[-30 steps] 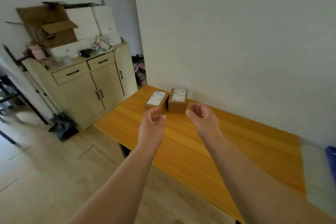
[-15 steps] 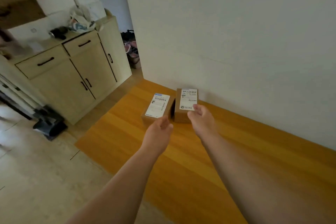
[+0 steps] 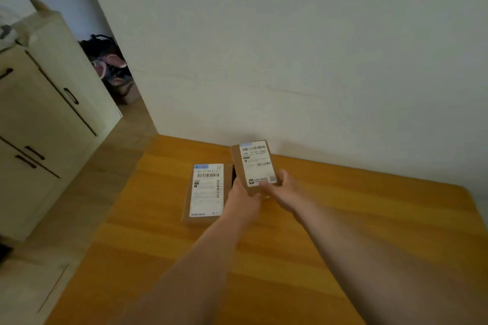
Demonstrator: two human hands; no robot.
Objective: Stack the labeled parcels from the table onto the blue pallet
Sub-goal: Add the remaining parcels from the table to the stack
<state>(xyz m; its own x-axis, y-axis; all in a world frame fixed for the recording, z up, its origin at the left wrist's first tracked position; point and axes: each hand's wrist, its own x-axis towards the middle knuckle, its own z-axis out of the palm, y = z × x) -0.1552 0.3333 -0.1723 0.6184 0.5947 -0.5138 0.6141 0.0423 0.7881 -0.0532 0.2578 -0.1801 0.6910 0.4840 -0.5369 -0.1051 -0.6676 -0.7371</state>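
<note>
Two small brown parcels with white barcode labels sit near the far corner of the wooden table. The right parcel is tilted, its near end gripped from both sides: my left hand holds its left edge and my right hand holds its right edge, thumb on the label. The left parcel lies flat on the table, just left of my left hand, untouched. The blue pallet is out of view.
A white wall runs right behind the table. To the left stands a cream cabinet with dark handles, and shoes and bags lie in the gap beyond it. Pale floor lies left of the table's edge.
The view moved closer and down over the table. Both hands reached forward and closed on the right parcel, which now tilts up at its near end.
</note>
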